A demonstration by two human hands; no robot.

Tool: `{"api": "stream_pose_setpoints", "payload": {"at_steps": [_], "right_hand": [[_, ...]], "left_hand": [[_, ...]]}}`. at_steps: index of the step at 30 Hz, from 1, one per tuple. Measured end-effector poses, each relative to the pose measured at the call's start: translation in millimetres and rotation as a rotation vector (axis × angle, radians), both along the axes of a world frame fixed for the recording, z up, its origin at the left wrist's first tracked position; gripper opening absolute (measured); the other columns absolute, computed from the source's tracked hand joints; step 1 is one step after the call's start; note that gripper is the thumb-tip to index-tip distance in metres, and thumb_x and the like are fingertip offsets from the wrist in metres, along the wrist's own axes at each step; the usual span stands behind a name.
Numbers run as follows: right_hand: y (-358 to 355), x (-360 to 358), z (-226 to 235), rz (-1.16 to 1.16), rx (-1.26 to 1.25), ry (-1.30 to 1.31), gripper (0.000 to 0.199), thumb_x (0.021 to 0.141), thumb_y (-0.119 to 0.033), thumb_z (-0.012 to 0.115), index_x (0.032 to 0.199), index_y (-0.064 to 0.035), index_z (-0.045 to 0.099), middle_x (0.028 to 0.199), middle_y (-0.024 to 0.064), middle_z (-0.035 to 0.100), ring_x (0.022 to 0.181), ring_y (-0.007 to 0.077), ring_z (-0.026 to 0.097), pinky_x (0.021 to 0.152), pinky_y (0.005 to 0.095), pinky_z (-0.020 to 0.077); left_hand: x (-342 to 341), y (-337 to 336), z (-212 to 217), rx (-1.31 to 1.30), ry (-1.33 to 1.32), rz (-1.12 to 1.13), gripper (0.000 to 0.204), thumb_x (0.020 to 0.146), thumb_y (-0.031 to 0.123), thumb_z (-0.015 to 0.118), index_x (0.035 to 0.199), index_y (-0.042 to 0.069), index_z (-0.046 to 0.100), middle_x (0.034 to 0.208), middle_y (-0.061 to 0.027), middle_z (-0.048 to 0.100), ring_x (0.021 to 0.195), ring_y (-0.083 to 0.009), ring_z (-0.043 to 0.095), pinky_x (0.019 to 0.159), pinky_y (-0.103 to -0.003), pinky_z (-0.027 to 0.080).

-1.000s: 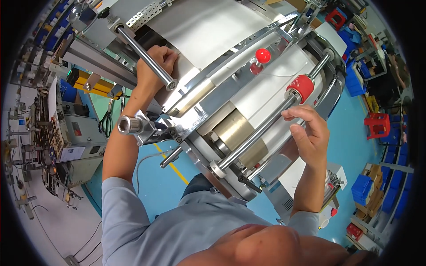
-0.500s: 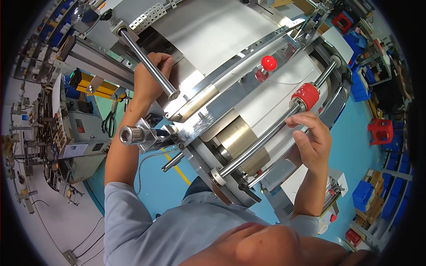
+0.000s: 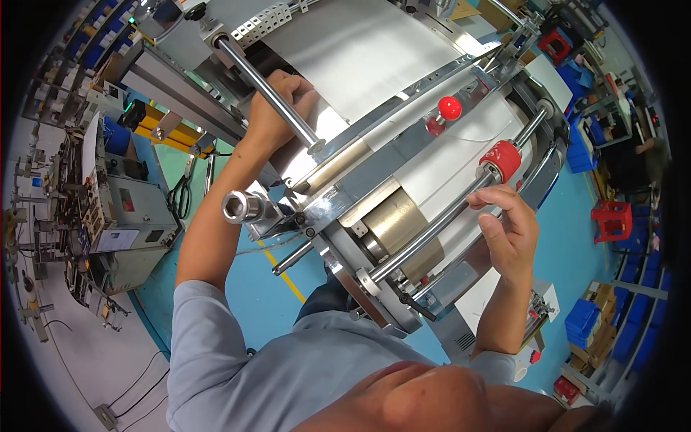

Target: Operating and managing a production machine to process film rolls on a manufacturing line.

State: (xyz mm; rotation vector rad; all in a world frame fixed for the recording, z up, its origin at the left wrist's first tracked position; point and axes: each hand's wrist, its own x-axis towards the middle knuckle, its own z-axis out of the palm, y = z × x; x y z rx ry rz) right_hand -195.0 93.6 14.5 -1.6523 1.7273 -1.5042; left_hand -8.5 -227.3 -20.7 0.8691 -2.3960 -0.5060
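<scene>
"White is the wide sheet (image 3: 367, 61), is it not? Where does it lie?"

"It lies across the upper part of the machine, under a row of small pale blocks (image 3: 266, 23) on a bar. Its lower left corner comes near to the left hand (image 3: 294, 93)."

"And this left hand, what does it grasp?"

"That cannot be told. Its fingers are bent inward above a shiny metal plate (image 3: 327, 122), and a steel rod (image 3: 296, 127) passes in front of it, covering one part."

"How is the right hand (image 3: 514, 236)?"

"It is released, with fingers half bent and thumb apart from them. It is just beside a long rod (image 3: 432, 235), below the red roller (image 3: 501, 160). Whether the fingertips touch the rod is not clear."

"What is between the two hands?"

"A red ball knob (image 3: 450, 108) is there, and also a second white band (image 3: 468, 147), which runs beside a brass-coloured cylinder (image 3: 403, 219)."

"And on the left?"

"Black-handled scissors (image 3: 180, 196) lie at the green counter (image 3: 167, 164), near a yellow bar (image 3: 153, 128)."
</scene>
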Motion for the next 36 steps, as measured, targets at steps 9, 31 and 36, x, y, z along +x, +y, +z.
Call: {"api": "stream_pose_setpoints", "payload": {"at_steps": [9,31,36], "right_hand": [[5.4,6.3,2.1,-0.030,0.013,-0.025,0.025,0.084,-0.011,0.059,0.105,0.0026,0.057,0.094,0.0133,0.062,0.085,0.0203,0.057,0.080,0.0320,0.0445],[79.0,8.8,-31.5,-0.382,-0.112,-0.210,0.023,0.091,-0.008,0.050,0.110,0.0035,0.054,0.098,0.0125,0.061,0.089,0.0183,0.057,0.082,0.0317,0.0449],[101.2,76.1,-10.3,-0.616,-0.378,-0.241,0.021,0.091,-0.008,0.049,0.109,0.0013,0.054,0.089,0.0097,0.060,0.075,0.0148,0.052,0.072,0.0288,0.0434]], "left_hand": [[3.7,5.9,7.3,0.160,0.024,-0.020,0.017,0.080,0.019,0.063,0.084,0.002,0.060,0.070,-0.0049,0.060,0.062,-0.0118,0.056,0.058,-0.026,0.046],[152.2,53.2,18.1,-0.050,0.218,-0.016,0.007,0.078,0.008,0.063,0.083,0.004,0.063,0.075,-0.0073,0.061,0.061,-0.0177,0.057,0.054,-0.028,0.046],[255.4,9.1,11.5,0.015,0.286,0.125,0.007,0.079,0.009,0.063,0.082,0.002,0.063,0.074,-0.0072,0.062,0.060,-0.0153,0.058,0.052,-0.026,0.045]]}}
